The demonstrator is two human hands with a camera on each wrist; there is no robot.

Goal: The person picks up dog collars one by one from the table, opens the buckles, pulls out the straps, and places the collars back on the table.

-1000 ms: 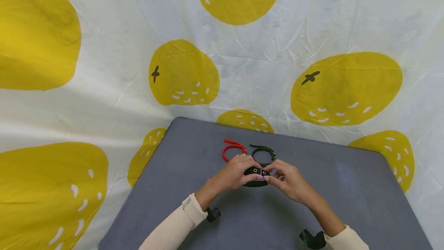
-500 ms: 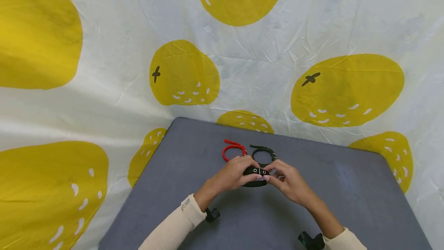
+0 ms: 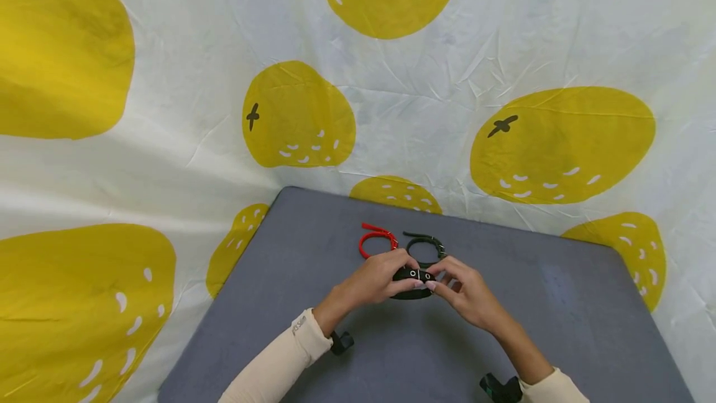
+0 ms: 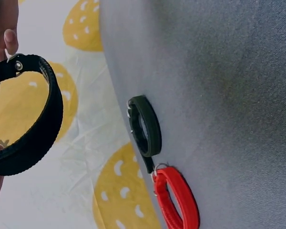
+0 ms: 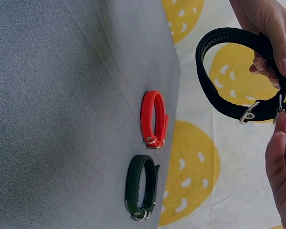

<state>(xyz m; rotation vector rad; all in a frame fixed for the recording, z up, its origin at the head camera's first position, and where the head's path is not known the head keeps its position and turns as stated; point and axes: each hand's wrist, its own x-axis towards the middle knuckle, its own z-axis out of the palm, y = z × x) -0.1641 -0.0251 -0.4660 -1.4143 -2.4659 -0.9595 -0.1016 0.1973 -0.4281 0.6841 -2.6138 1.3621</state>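
Observation:
A black collar (image 3: pixel 411 295) with metal eyelets is held above the table, bent into a loop. My left hand (image 3: pixel 377 278) grips its left side between thumb and fingers. Opposite it, my right hand (image 3: pixel 470 296) pinches the strap end near the eyelets. In the right wrist view the collar (image 5: pixel 210 90) shows a silver D-ring and a metal buckle, where the fingertips of both hands meet. The left wrist view shows the wide padded band of the collar (image 4: pixel 43 138). Fingers partly cover the strap around the buckle.
Behind the hands, a red collar (image 3: pixel 363 246) and a dark green collar (image 3: pixel 409 252) lie buckled in loops on the grey table (image 3: pixel 313 235). A white cloth (image 3: pixel 408 129) printed with yellow fruit hangs along the table's back and left edges.
Both hands keep their hold on the black collar at almost the same spot. Only tiny shifts of the strap and of the head view show.

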